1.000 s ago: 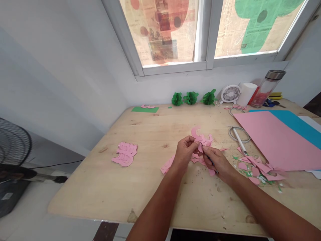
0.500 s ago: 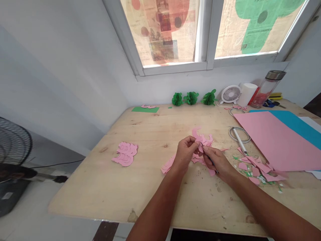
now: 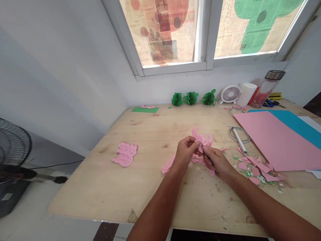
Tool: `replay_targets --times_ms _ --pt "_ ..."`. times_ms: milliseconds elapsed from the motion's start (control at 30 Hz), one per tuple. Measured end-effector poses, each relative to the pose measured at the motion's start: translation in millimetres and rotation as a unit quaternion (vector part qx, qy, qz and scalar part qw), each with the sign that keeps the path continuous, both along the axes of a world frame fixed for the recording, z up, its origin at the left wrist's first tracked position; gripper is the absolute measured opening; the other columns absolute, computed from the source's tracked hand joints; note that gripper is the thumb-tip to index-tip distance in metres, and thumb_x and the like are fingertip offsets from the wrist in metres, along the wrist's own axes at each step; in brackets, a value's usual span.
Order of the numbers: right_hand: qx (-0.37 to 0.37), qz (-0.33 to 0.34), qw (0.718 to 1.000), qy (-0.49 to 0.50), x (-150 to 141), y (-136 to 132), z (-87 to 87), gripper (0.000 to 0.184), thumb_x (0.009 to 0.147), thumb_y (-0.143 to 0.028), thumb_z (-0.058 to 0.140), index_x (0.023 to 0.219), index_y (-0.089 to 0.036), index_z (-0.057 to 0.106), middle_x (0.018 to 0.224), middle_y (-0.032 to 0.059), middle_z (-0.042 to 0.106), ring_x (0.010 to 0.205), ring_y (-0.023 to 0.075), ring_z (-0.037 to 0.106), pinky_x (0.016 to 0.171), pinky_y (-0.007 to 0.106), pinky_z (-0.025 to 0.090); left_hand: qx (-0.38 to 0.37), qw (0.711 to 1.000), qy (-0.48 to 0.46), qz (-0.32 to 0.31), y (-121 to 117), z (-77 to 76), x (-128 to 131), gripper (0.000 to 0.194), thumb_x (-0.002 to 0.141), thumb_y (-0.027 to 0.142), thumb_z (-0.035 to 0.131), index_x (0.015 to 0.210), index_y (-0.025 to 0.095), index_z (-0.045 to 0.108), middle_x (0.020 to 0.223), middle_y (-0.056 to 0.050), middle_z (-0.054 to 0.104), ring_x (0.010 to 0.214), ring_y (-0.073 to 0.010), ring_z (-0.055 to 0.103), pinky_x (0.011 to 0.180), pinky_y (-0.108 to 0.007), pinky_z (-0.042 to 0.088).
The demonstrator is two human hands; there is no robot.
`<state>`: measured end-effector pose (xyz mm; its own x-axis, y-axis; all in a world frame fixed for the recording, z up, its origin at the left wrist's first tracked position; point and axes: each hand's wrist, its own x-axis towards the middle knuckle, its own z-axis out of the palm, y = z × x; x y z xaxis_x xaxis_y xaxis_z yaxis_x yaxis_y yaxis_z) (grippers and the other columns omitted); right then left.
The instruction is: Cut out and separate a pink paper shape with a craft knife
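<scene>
My left hand is closed, pinching a small piece of pink paper between thumb and fingers. Held in my right hand is a slim dark pen-like tool, with its tip against that paper; its exact kind is hard to make out. Curved pink paper cutouts lie on the table just beyond my fingers, and more pink pieces are partly hidden beneath both hands. Beside my left wrist rests a small stack of pink paper strips.
Layered scalloped pink cutouts lie at left. Pink and green scraps, a white pen and a grey ring are at right, near pink sheets. Green paper figures, a small fan and a glass bottle line the back.
Both hands keep the same grip and place on the paper and the tool. Only a very slight shift of the camera view shows.
</scene>
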<state>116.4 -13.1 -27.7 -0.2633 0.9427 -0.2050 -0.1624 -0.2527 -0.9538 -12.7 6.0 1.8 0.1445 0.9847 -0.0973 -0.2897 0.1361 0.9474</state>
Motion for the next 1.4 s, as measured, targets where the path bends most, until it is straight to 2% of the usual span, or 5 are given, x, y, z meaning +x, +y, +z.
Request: replay_targets --times_ms 1167,1400 --pt "-0.001 -0.002 1.0 -0.008 -0.7 -1.5 2.6 0.041 0.077 -0.053 0.052 0.059 -0.018 0.042 0.043 -0.0083 0.031 0.035 0.0037 0.018 0.034 0.02 0.01 0.0 1.0 0.012 0.003 -0.6 -0.1 0.2 0.021 0.063 0.029 0.065 0.063 0.015 0.05 0.05 0.003 0.053 0.044 -0.0082 0.05 0.049 -0.022 0.041" --pt "-0.004 0.003 1.0 -0.003 -0.2 -1.3 3.3 0.038 0.078 -0.052 0.051 0.064 -0.017 0.046 0.043 -0.0083 0.031 0.034 0.0039 0.018 0.033 0.02 0.01 0.001 1.0 0.011 0.003 -0.9 1.2 0.5 0.02 0.064 0.028 0.064 0.063 0.015 0.05 0.05 0.003 0.053 0.044 -0.0081 0.05 0.05 -0.022 0.041"
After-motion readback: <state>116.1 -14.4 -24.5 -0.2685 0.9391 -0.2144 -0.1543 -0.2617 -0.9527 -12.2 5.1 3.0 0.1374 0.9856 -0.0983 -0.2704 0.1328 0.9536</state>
